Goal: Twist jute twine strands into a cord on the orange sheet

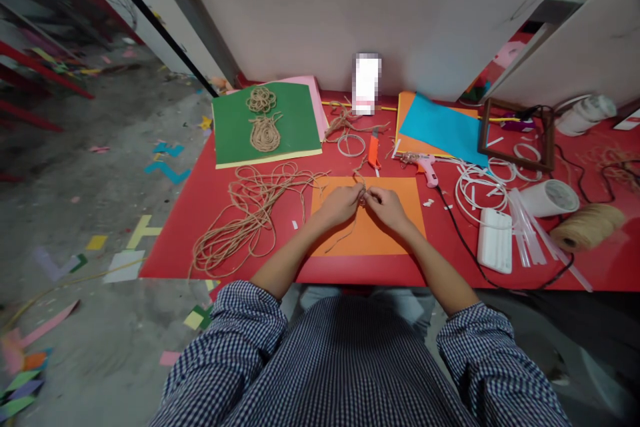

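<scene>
Over an orange sheet of paper [385, 237] my two hands meet, fingertips close together. My left hand [344, 203] pinches a thin piece of jute twine [356, 221], whose loose end trails down across the sheet. My right hand [386, 205] is closed on the same twine from the other side. A short bit of twine sticks up beyond the fingers; the part between the fingertips is mostly hidden. Just past my hands lies an orange box cutter [373, 151]. To the left spreads a loose tangle of jute twine [245, 213].
Two coiled twine pieces [265, 133] rest on green paper [300, 127]. A pink glue gun [427, 170], white cord coils [470, 183], a white power strip [495, 240], clear glue sticks [525, 233], a twine spool [590, 227] and a wooden frame [545, 157] crowd the right.
</scene>
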The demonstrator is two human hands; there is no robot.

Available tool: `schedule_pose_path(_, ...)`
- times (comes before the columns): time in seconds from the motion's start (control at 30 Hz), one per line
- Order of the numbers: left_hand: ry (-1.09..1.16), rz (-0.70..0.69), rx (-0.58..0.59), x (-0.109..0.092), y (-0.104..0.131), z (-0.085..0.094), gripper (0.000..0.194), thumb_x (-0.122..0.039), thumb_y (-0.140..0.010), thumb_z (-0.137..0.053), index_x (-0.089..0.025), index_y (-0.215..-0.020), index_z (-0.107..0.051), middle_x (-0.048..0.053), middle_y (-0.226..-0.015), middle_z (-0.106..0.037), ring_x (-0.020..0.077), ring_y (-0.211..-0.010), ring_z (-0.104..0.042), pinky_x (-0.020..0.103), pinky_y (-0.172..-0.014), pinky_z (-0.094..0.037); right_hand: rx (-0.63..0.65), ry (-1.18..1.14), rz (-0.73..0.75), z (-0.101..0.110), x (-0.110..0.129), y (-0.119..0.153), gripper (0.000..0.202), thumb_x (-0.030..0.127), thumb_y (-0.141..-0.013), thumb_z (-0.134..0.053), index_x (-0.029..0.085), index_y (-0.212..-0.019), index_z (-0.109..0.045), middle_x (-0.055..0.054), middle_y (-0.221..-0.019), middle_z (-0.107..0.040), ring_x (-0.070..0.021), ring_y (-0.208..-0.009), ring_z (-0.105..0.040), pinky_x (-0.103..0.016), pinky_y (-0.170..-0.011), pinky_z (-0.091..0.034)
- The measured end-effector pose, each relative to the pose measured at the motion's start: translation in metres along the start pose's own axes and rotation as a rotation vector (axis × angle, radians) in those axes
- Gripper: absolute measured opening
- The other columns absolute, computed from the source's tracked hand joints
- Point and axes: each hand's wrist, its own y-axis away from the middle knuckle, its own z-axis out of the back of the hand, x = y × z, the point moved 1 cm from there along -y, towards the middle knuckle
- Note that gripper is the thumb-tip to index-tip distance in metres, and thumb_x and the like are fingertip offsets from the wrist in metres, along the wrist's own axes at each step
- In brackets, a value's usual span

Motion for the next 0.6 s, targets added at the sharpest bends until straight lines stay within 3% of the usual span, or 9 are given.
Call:
schedule_pose_path(0.1,0.054,-0.043,-0.057,-0.003,0.0,0.003,0.022,-0.03,-0.103,-0.046,-0.02,-0.102,-0.065,0.016,-0.104,-0.071,0.0282,-0.091,-0.066,0.036,-0.085,-0.045,-0.038,0.084,0.01,0.001,0.002,0.001,0.032,0.041,-0.101,-0.054,0.021,-0.082,-0.071,0.0,-0.063,-0.061,-0.0163,-0.059,-0.05,-0.028,-0.062,-0.031)
schedule_pose_path(0.2,0.198,-0.088,-0.159,-0.002,-0.002,0.004,0.029,-0.026,-0.104,-0.041,-0.018,-0.108,-0.068,0.017,-0.126,-0.066,0.0266,-0.106,-0.066,0.038,-0.096,-0.048,-0.082,0.189,0.041,0.002,0.006,0.003,0.029,0.039,-0.101,-0.054,0.021,-0.089,-0.074,-0.002,-0.067,-0.066,-0.0176,-0.06,-0.053,-0.029,-0.063,-0.031)
schedule_pose_path(0.3,0.411,-0.091,-0.19,0.0,-0.004,0.0,0.028,-0.017,-0.097,-0.046,-0.018,-0.111,-0.07,0.013,-0.12,-0.069,0.0239,-0.111,-0.065,0.036,-0.101,-0.049,-0.113,0.269,0.067,0.002,0.008,0.005,0.03,0.037,-0.103,-0.053,0.021,-0.105,-0.078,-0.007,-0.08,-0.075,-0.0212,-0.069,-0.062,-0.031,-0.069,-0.036)
schedule_pose_path(0.37,0.609,-0.017,-0.118,0.002,-0.003,-0.005,0.028,-0.018,-0.093,-0.052,-0.019,-0.115,-0.069,0.008,-0.099,-0.07,0.0193,-0.089,-0.067,0.032,-0.087,-0.053,-0.137,0.277,0.079,0.001,0.007,0.005,0.032,0.037,-0.103,-0.052,0.022,-0.111,-0.079,-0.009,-0.088,-0.079,-0.023,-0.074,-0.066,-0.032,-0.074,-0.039)
schedule_pose_path(0.47,0.939,0.146,0.075,0.001,-0.001,-0.016,0.038,-0.024,-0.091,-0.06,-0.023,-0.129,-0.062,-0.002,-0.075,-0.06,0.01,-0.051,-0.048,0.024,-0.057,-0.043,-0.185,0.179,0.082,0.0,0.006,0.006,0.035,0.039,-0.104,-0.052,0.022,-0.113,-0.08,-0.009,-0.093,-0.08,-0.023,-0.076,-0.067,-0.033,-0.077,-0.042)
schedule_pose_path(0.53,1.05,0.175,0.131,0.0,0.0,-0.02,0.045,-0.022,-0.087,-0.066,-0.023,-0.131,-0.06,-0.002,-0.077,-0.062,0.0073,-0.05,-0.045,0.021,-0.055,-0.039,-0.218,0.032,0.052,-0.002,0.005,0.006,0.035,0.043,-0.103,-0.054,0.021,-0.109,-0.081,-0.007,-0.086,-0.077,-0.0216,-0.072,-0.064,-0.033,-0.075,-0.043)
schedule_pose_path(0.6,1.051,0.144,0.1,-0.001,-0.002,-0.02,0.044,-0.017,-0.083,-0.07,-0.019,-0.126,-0.063,0.004,-0.093,-0.069,0.0091,-0.066,-0.057,0.021,-0.065,-0.045,-0.221,-0.188,0.0,-0.005,0.005,0.005,0.035,0.049,-0.1,-0.059,0.021,-0.101,-0.08,-0.005,-0.08,-0.073,-0.02,-0.069,-0.061,-0.033,-0.071,-0.044)
